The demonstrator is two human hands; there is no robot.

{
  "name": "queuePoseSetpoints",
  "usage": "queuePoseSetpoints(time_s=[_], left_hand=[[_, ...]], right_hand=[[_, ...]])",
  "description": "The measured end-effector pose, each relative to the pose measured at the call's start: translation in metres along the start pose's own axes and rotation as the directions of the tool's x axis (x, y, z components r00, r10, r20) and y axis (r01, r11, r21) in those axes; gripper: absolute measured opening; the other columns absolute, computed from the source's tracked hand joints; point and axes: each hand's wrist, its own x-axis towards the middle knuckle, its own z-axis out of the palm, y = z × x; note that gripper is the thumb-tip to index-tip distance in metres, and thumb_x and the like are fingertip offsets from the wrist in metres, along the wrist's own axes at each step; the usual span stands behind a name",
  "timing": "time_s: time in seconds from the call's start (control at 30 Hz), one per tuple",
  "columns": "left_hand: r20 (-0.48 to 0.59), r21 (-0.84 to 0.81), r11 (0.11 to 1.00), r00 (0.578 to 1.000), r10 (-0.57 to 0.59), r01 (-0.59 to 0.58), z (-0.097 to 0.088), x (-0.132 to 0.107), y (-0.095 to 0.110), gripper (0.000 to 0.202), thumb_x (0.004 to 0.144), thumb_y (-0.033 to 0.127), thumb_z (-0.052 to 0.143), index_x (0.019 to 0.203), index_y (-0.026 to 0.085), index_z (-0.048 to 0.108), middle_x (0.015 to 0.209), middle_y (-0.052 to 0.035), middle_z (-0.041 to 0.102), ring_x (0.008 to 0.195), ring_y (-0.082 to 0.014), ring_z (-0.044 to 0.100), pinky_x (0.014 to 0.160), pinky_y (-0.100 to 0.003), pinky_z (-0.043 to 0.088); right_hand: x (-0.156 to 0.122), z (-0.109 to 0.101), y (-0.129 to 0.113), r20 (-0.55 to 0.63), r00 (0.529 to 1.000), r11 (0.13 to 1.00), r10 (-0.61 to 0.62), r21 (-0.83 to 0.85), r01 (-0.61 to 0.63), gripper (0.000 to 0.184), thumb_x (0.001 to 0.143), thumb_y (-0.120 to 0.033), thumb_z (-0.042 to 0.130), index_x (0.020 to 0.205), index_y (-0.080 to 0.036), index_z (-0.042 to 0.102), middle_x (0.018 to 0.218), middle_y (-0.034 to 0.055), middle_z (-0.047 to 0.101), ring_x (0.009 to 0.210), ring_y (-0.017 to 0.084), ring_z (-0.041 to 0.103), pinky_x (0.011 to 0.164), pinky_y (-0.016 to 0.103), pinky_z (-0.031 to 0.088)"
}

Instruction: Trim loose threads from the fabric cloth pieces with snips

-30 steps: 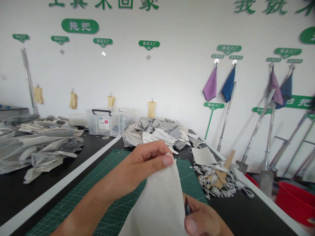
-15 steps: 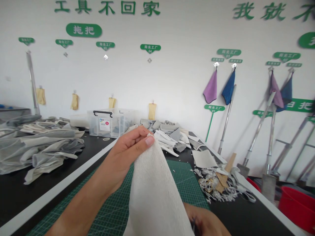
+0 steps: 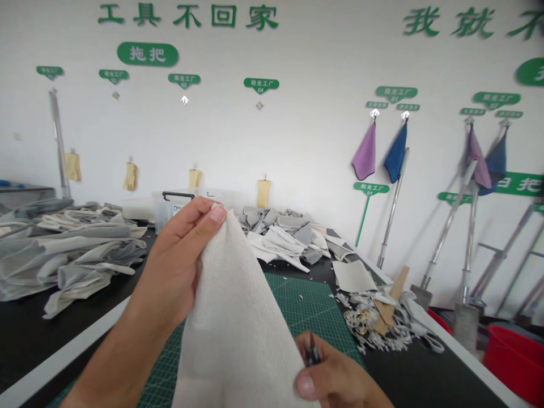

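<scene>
I observed the left hand [image 3: 178, 260] nearly closed in a pinch, thumb and fingers clamped on the top corner of an off-white terry cloth [image 3: 232, 334]. The cloth hung from that pinch, directly below and to the right of the hand, as a tapering sheet. In my judgement, the raised hold kept the cloth off the work surface and left its edge exposed to view.

The right hand [image 3: 335, 377] sat low, just beside the cloth's lower edge, with its fingers curled around small dark snips [image 3: 312, 352]. Their exact form was too small to confirm. The hand appeared to have them in a short, close grip, which suited fine work near the cloth. I could not tell whether it also had hold of the cloth.

A green cutting mat [image 3: 306, 300] lay beneath and ahead of the right hand, with small white scraps on it. Further out on the right hand's side, on a black worktable [image 3: 408, 374], lay a heap of white offcuts [image 3: 374, 323] and a grey fabric square [image 3: 352, 276]. Ahead of the left hand stood a pile of grey and cream fabric pieces [image 3: 280, 238], and to its left lay a stack of long grey cloth [image 3: 72, 255], both apparently kept away from the mat.
</scene>
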Motion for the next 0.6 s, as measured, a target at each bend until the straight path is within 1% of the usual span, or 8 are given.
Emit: queuePoseSetpoints(time_s=[0.07, 0.17, 0.23, 0.3, 0.4, 0.47, 0.53, 0.6], left_hand=[[-0.005, -0.021, 0.999, 1.0, 0.024, -0.024, -0.002, 0.0, 0.002, 0.018, 0.084, 0.034, 0.073, 0.084, 0.021, 0.061, 0.074, 0.0033, 0.055, 0.059, -0.0079, 0.051, 0.051, -0.015, 0.043], [-0.043, -0.032, 0.996, 0.996, 0.078, -0.079, -0.005, 0.003, 0.006, 0.017, 0.084, 0.031, 0.074, 0.085, 0.02, 0.061, 0.074, 0.0026, 0.056, 0.058, -0.0081, 0.051, 0.049, -0.015, 0.043], [-0.074, -0.012, 0.992, 0.989, 0.126, -0.128, -0.009, 0.007, 0.008, 0.016, 0.084, 0.03, 0.073, 0.085, 0.019, 0.062, 0.073, 0.0016, 0.057, 0.058, -0.0088, 0.051, 0.048, -0.015, 0.043], [-0.097, 0.0, 0.985, 0.98, 0.171, -0.172, -0.014, 0.01, 0.011, 0.014, 0.085, 0.028, 0.072, 0.084, 0.018, 0.062, 0.072, 0.0013, 0.056, 0.057, -0.009, 0.05, 0.048, -0.016, 0.043], [-0.109, -0.002, 0.98, 0.974, 0.198, -0.2, -0.022, 0.013, 0.013, 0.013, 0.084, 0.026, 0.072, 0.083, 0.018, 0.061, 0.071, 0.0017, 0.055, 0.055, -0.0084, 0.048, 0.048, -0.016, 0.042], [-0.107, 0.008, 0.979, 0.973, 0.202, -0.203, -0.028, 0.015, 0.015, 0.013, 0.085, 0.026, 0.071, 0.084, 0.017, 0.061, 0.07, 0.0019, 0.055, 0.055, -0.0085, 0.048, 0.048, -0.016, 0.041], [-0.115, 0.024, 0.977, 0.97, 0.214, -0.212, -0.033, 0.017, 0.015, 0.012, 0.086, 0.025, 0.07, 0.084, 0.017, 0.061, 0.07, 0.0019, 0.054, 0.056, -0.0088, 0.048, 0.049, -0.017, 0.041], [-0.135, 0.04, 0.971, 0.962, 0.238, -0.235, -0.037, 0.018, 0.016, 0.012, 0.085, 0.025, 0.071, 0.084, 0.017, 0.062, 0.07, 0.0019, 0.054, 0.057, -0.0087, 0.048, 0.05, -0.016, 0.04]], right_hand=[[0.0, -0.002, -0.001, -0.006, 0.999, 0.998, 0.043, -0.054, -0.044, 0.046, 0.052, -0.034, 0.092, 0.078, -0.013, 0.06, 0.052, -0.0091, 0.048, 0.042, 0.001, 0.036, 0.043, 0.014, 0.023], [-0.002, -0.007, -0.002, -0.086, 0.992, 0.987, 0.093, -0.124, -0.103, 0.052, 0.046, -0.027, 0.094, 0.084, -0.015, 0.06, 0.058, -0.0088, 0.054, 0.045, 0.002, 0.04, 0.044, 0.014, 0.026], [-0.002, -0.01, -0.006, -0.14, 0.984, 0.979, 0.109, -0.157, -0.13, 0.059, 0.043, -0.027, 0.095, 0.088, -0.015, 0.059, 0.062, -0.0086, 0.056, 0.046, 0.002, 0.042, 0.043, 0.013, 0.027], [-0.002, -0.014, -0.012, -0.169, 0.98, 0.976, 0.105, -0.174, -0.134, 0.062, 0.042, -0.03, 0.095, 0.088, -0.016, 0.057, 0.063, -0.0088, 0.056, 0.046, 0.003, 0.042, 0.041, 0.013, 0.027], [-0.004, -0.02, -0.024, -0.116, 0.99, 0.969, 0.081, -0.225, -0.106, 0.054, 0.051, -0.037, 0.093, 0.081, -0.016, 0.054, 0.058, -0.0092, 0.052, 0.043, 0.002, 0.038, 0.039, 0.014, 0.025], [-0.006, -0.024, -0.031, -0.076, 0.994, 0.953, 0.081, -0.287, -0.1, 0.049, 0.057, -0.039, 0.091, 0.079, -0.015, 0.054, 0.055, -0.0095, 0.049, 0.042, 0.002, 0.035, 0.039, 0.015, 0.023], [-0.009, -0.026, -0.039, -0.088, 0.992, 0.925, 0.087, -0.363, -0.113, 0.045, 0.061, -0.039, 0.089, 0.08, -0.014, 0.057, 0.058, -0.0088, 0.049, 0.045, 0.002, 0.035, 0.041, 0.016, 0.024], [-0.013, -0.026, -0.047, -0.125, 0.988, 0.887, 0.09, -0.441, -0.136, 0.042, 0.063, -0.039, 0.088, 0.082, -0.013, 0.062, 0.063, -0.007, 0.05, 0.052, 0.003, 0.039, 0.046, 0.016, 0.027]])
